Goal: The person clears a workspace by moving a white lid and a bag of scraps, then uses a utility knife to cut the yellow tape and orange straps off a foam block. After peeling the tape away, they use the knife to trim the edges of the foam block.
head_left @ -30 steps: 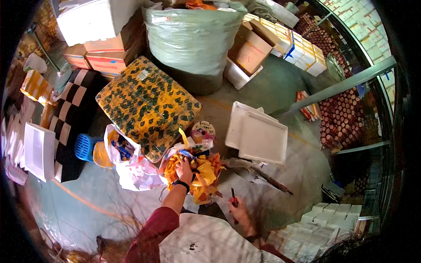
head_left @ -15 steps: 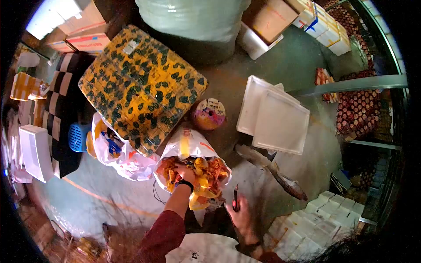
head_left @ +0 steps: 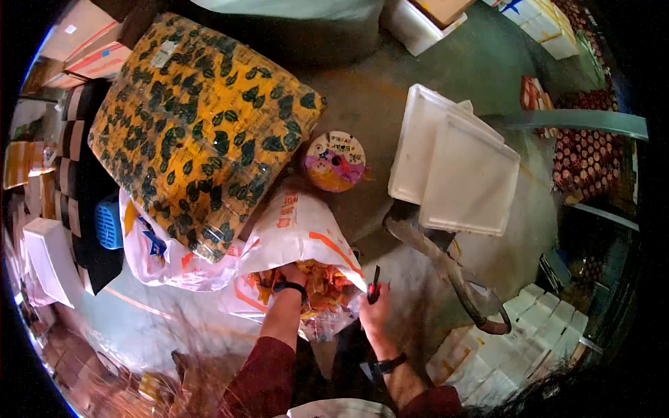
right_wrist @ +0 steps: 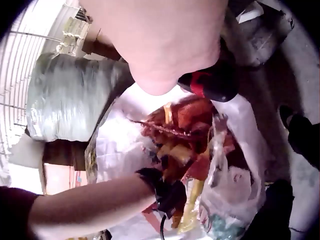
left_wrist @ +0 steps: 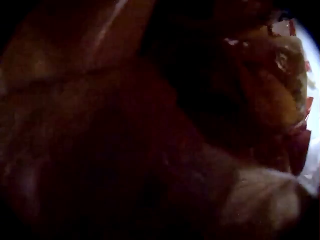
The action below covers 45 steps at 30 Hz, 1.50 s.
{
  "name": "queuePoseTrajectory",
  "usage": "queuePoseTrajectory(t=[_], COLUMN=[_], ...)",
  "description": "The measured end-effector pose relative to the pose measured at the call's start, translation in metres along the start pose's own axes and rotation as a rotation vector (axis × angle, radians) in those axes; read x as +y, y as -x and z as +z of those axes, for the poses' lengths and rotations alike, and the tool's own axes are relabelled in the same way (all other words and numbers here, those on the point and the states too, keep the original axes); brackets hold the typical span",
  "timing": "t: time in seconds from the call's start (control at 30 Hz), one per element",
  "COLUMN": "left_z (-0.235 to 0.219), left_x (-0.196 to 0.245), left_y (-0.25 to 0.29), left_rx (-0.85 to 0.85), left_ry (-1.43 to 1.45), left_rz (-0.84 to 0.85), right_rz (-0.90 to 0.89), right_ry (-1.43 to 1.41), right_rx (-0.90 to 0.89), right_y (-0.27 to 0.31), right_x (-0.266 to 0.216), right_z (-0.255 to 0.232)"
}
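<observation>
A white plastic sack (head_left: 296,226) lies with its mouth towards me, filled with orange, red and yellow scraps (head_left: 327,285). My left hand (head_left: 293,274) reaches inside among them, its fingers hidden by the sack and scraps; the left wrist view is mostly dark, with some yellowish scraps (left_wrist: 272,97) at its right. At the right side of the mouth, my right hand (head_left: 374,315) grips a slim black-and-red knife-like tool (head_left: 374,284). In the right wrist view its black handle with a red band (right_wrist: 215,86) shows below the hand, over the sack's rim.
Behind the sack lies a large yellow leaf-patterned package (head_left: 209,132), with a ribbon spool (head_left: 336,159) beside it. White foam lids (head_left: 470,177) and a long brown strip (head_left: 439,261) lie to the right. Another white bag (head_left: 174,268) and a blue basket (head_left: 109,224) are at left.
My left hand has gone deeper into the sack, and scraps that bulged out at the mouth now sit lower inside. The right hand with the tool has come up to the sack's rim.
</observation>
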<state>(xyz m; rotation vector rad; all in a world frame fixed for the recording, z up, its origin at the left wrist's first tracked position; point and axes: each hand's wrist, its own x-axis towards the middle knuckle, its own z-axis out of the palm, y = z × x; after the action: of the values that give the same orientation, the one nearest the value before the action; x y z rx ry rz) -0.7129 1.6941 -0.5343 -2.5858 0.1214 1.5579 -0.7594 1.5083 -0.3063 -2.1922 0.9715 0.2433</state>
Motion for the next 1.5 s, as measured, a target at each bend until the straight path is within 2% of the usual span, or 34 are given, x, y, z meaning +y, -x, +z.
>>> queuePoseTrajectory(t=[0.1,0.23,0.27,0.3,0.43,0.53,0.57,0.67,0.7,0.8,0.83,0.87,0.93,0.97,1.0,1.07,1.13,1.2,1.27,1.3,1.4,1.5], left_z=[0.001,0.007,0.007,0.009,0.014,0.005,0.007,0.002,0.004,0.0,0.0,0.004,0.007,0.017,0.037,0.056,-0.063,-0.055,-0.037,-0.03,-0.015,-0.063], left_x=[-0.004,-0.007,-0.006,-0.003,0.001,0.003,0.002,0.004,0.002,-0.001,-0.005,-0.009,-0.019,-0.03,-0.042,-0.068,-0.094,-0.106,-0.126,-0.126,-0.13,-0.126], left_y=[-0.021,-0.044,-0.047,-0.049,-0.051,-0.048,-0.049,-0.061,-0.055,-0.054,-0.052,-0.049,-0.043,-0.043,-0.048,-0.049,0.075,0.071,0.08,0.092,0.105,0.159], left_rx=[0.015,0.022,0.023,0.024,0.028,0.045,0.049,0.078,0.078,0.128,0.141,0.157,0.221,0.29,0.412,0.696,0.547,0.279,0.27,0.078,0.145,0.616], left_ry=[0.032,0.071,0.072,0.08,0.112,0.136,0.142,0.175,0.194,0.238,0.264,0.291,0.381,0.452,0.548,0.745,0.879,0.876,1.455,1.955,2.147,1.651], left_rz=[0.009,0.012,0.008,0.008,0.007,0.001,0.002,-0.001,-0.008,-0.032,-0.039,-0.037,-0.052,-0.063,-0.063,0.006,0.019,-0.113,0.174,0.222,0.236,-0.09], right_rz=[-0.019,-0.034,-0.03,0.085,0.019,-0.002,-0.04,-0.028,-0.021,-0.096,-0.053,-0.087,-0.102,-0.203,-0.144,-0.143,-0.195,-0.223,-0.181,-0.183,-0.162,-0.208], right_ry=[-0.019,0.016,0.018,-0.007,0.012,-0.094,-0.006,-0.015,0.058,-0.012,-0.072,-0.095,-0.066,-0.022,-0.064,-0.098,-0.135,-0.122,-0.061,-0.124,-0.07,-0.09], right_rx=[-0.049,-0.127,-0.126,-0.099,-0.084,0.113,0.089,-0.069,-0.041,0.015,-0.011,0.025,-0.063,-0.056,-0.108,-0.107,-0.041,0.052,0.008,-0.071,-0.07,-0.13], right_y=[-0.006,0.005,0.001,-0.003,-0.001,-0.002,0.001,-0.007,-0.008,-0.01,-0.002,0.004,0.008,0.007,0.008,0.007,0.009,0.013,0.015,0.02,0.022,0.027], right_x=[0.02,-0.008,-0.013,-0.009,-0.009,0.007,0.017,-0.002,-0.012,0.041,0.021,0.019,0.0,-0.014,-0.027,-0.038,-0.045,-0.041,-0.04,-0.048,-0.042,-0.043], right_z=[-0.002,-0.003,0.004,0.013,0.021,0.026,0.021,0.006,0.005,0.018,0.01,0.009,0.0,-0.002,-0.003,0.003,0.008,0.015,0.011,0.0,0.002,-0.002])
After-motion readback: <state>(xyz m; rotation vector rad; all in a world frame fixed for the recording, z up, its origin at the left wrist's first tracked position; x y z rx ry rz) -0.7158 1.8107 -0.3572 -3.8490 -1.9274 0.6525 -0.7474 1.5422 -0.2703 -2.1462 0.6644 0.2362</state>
